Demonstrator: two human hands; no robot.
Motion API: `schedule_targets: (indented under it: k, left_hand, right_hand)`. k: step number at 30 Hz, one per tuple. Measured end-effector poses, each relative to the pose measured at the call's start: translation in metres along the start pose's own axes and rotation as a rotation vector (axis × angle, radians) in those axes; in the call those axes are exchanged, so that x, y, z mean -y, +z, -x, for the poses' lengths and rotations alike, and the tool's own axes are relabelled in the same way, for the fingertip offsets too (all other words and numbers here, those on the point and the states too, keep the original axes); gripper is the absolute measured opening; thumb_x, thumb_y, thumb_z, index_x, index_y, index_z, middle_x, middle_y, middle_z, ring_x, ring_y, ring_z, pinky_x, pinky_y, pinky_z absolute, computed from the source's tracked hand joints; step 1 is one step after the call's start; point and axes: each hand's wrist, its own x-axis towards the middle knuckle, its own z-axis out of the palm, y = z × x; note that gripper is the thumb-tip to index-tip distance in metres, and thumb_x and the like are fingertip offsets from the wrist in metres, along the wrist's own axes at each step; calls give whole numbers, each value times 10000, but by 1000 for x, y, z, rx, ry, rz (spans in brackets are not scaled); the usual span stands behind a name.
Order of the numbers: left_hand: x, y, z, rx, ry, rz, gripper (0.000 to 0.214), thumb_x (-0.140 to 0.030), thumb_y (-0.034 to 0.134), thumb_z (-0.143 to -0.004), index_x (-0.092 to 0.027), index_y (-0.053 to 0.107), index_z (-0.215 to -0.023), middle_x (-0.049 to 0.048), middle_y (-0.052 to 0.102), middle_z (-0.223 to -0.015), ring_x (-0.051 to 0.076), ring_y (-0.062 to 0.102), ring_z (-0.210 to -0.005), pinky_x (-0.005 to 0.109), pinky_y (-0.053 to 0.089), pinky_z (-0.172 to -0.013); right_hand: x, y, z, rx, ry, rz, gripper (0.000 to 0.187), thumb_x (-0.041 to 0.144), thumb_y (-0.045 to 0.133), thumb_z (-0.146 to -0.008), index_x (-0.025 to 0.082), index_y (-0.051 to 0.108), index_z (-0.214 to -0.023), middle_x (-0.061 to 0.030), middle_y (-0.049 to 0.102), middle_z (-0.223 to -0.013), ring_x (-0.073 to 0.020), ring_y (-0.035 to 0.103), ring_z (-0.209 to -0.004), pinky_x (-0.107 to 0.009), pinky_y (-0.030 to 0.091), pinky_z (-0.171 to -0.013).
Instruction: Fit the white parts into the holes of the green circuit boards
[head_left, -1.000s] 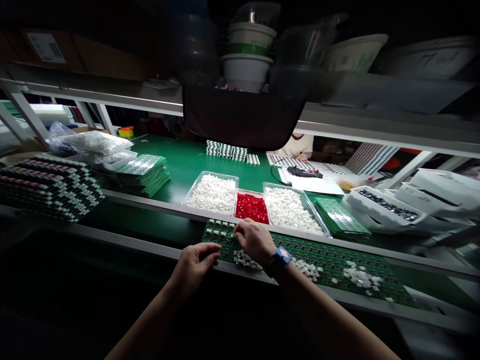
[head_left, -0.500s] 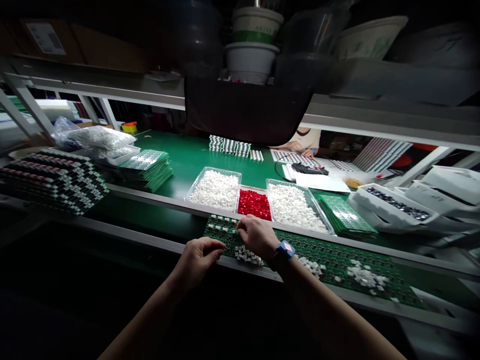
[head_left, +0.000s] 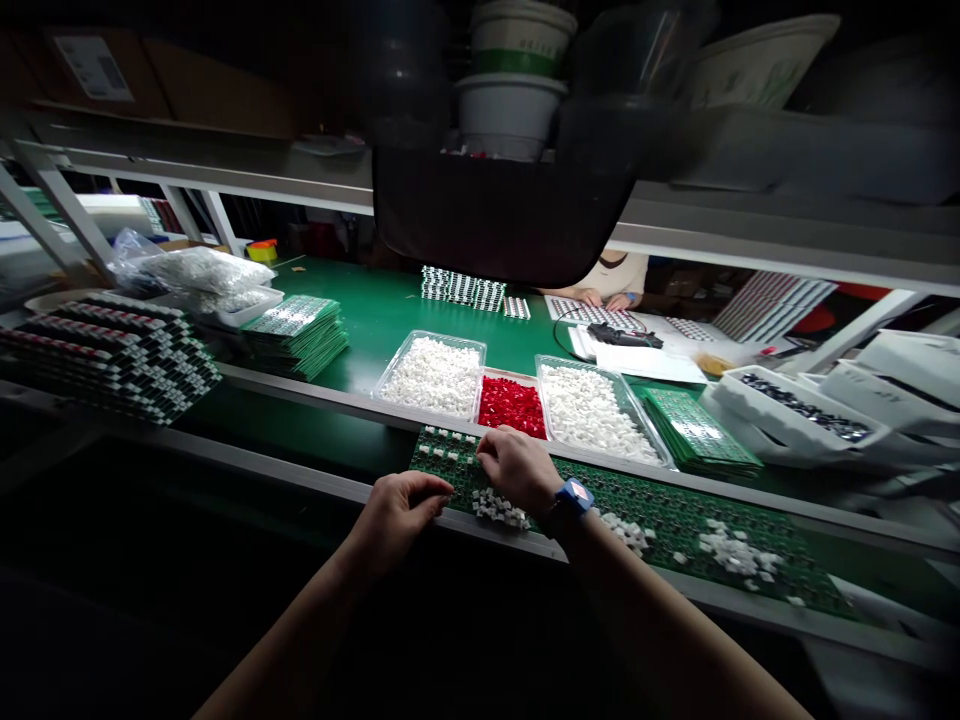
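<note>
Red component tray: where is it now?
In the head view, the shallow tray of red components sits mid-bench between two clear plastic trays of white components, just beyond the person's right hand.

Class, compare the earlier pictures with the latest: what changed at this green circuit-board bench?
The whole view shifted slightly, so the tray of red parts sits higher and further right. The left hand and right hand shifted with it over the green circuit board; neither visibly took or released anything. Across the bench, a co-worker's second hand has come into view. The loose white parts stayed put.
</note>
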Motion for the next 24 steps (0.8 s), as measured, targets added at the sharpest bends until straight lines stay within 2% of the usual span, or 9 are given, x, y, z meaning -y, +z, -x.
schedule_targets:
  k: [24]
  left_hand:
    - [5, 3, 1, -3, 21, 41, 188, -262, 628, -777, -136, 732, -871, 66, 746, -826, 194, 684, -769, 243, 522, -706]
  right_hand:
    - [7, -6, -4, 73, -11, 114, 144, 187, 534, -837, 170, 675, -814, -78, 644, -901, -188, 607, -797, -263, 354, -628]
